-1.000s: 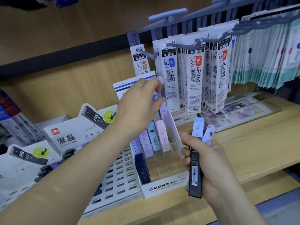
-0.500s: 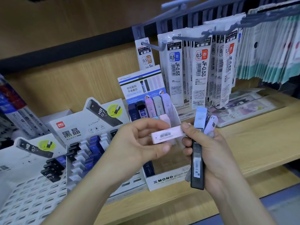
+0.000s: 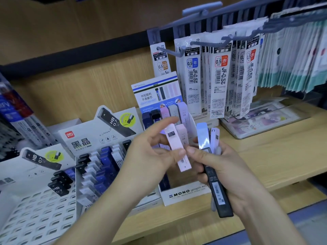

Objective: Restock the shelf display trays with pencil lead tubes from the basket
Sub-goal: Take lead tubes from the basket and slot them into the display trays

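My left hand (image 3: 152, 154) pinches a pink lead tube (image 3: 177, 147), held nearly upright in front of the white MONO display tray (image 3: 185, 193). My right hand (image 3: 228, 167) grips a bundle of tubes: a black one (image 3: 216, 190) pointing down, a pale blue one (image 3: 202, 135) and a lilac one (image 3: 215, 137) sticking up. Its thumb tip touches the pink tube's side. The tray's back rows hold dark, pink, grey and lilac tubes (image 3: 169, 112). No basket is in view.
Left of the MONO tray stand two white Deli trays (image 3: 46, 209) with black, white and blue HB 0.7 tubes (image 3: 99, 163). Refill packets (image 3: 219, 78) hang on hooks above the wooden shelf (image 3: 265, 156). Flat clear packs (image 3: 260, 119) lie at the right.
My left hand came back from the tray's rear holding the pink tube, then turned it from lying sideways to nearly upright. The right hand kept its bundle; the view shifted slightly.
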The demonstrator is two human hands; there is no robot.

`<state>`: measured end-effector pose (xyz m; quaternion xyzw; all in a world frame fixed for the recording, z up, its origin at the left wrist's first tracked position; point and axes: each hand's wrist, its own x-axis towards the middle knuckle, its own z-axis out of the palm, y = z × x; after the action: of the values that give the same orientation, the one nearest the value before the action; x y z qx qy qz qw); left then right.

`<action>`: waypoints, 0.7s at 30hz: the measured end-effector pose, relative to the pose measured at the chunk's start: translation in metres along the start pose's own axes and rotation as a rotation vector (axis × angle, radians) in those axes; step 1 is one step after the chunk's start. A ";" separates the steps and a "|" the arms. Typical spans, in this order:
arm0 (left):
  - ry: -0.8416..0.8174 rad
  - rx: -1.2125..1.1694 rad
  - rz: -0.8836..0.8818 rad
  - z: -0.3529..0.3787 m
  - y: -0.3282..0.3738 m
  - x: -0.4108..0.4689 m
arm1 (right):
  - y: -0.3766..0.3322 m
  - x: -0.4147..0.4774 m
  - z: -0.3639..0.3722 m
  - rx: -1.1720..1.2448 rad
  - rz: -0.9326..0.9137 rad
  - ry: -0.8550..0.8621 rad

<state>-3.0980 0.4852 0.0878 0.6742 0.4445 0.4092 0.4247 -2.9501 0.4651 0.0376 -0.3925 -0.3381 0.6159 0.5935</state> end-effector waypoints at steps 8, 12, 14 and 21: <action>-0.027 -0.082 0.066 -0.015 0.005 0.022 | 0.001 0.002 -0.006 0.206 0.078 0.004; 0.046 0.021 0.153 -0.026 0.014 0.036 | -0.003 0.004 -0.008 0.278 0.063 0.141; 0.106 0.121 0.181 -0.025 0.013 0.046 | -0.004 0.005 -0.010 0.319 0.005 0.283; 0.128 0.655 0.299 -0.002 -0.010 0.055 | -0.003 0.007 -0.014 0.474 -0.012 0.532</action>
<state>-3.0875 0.5406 0.0889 0.8053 0.4739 0.3440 0.0930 -2.9359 0.4717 0.0333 -0.3885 -0.0219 0.5501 0.7389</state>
